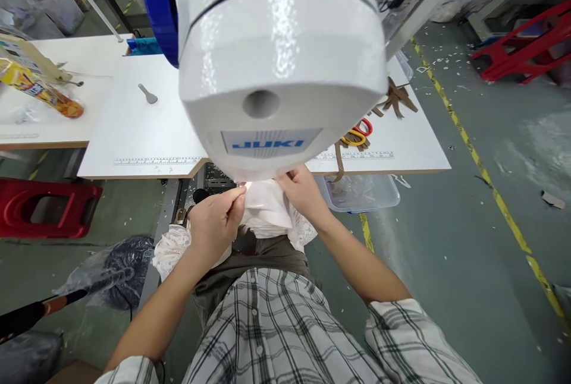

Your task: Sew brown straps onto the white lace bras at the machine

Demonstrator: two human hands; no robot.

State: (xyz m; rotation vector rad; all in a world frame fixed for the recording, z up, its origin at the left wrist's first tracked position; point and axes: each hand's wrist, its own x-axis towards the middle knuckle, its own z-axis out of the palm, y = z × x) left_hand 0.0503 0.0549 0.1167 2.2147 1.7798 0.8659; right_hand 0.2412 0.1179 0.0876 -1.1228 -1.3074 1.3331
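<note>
White fabric [266, 205] with lace edging [172, 248] is stretched under the front of a white JUKI sewing machine [281, 63] and hangs down over my lap. My left hand [217, 220] pinches the fabric's left side between thumb and fingers, close to the machine's lower edge. On the right, my right hand [302, 192] grips the cloth, its fingertips partly hidden beneath the machine head. The needle and presser foot are out of sight behind the head.
Red-and-yellow-handled scissors [357, 135] and brown strips [397, 98] lie on the white table [147, 128] at right. Below hangs a clear plastic bin [366, 194]. A small grey metal tool [147, 94] and a bottle [42, 90] are left. Red stools [49, 207] flank the table.
</note>
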